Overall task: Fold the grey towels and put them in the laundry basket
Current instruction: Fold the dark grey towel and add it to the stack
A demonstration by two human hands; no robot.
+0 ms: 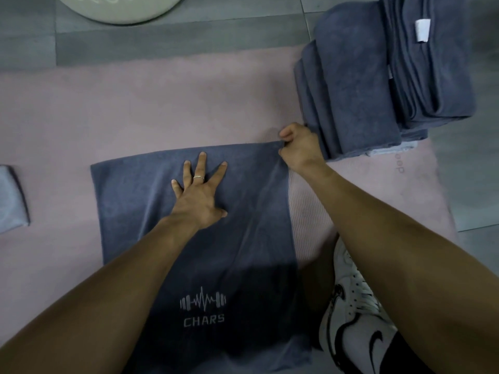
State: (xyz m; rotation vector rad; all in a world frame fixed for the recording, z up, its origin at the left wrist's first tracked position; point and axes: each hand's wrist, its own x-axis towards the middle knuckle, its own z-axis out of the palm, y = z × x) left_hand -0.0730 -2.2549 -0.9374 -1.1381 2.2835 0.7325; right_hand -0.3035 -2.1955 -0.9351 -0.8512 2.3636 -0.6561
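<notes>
A gym-like floor: pink exercise mat (189,103) on grey tiles (189,36), barbell-logo towel (194,238).

Bare forearms, thin silver ring (198,177) on left hand (198,194) — white-and-black sneaker (353,314)

A pink mat (189,103) with faint lettering near its right edge covers a grey tiled floor (35,36). A pale round object (121,9) sits at the top edge. A white sneaker (351,306) with black swooshes rests at lower right.
</notes>
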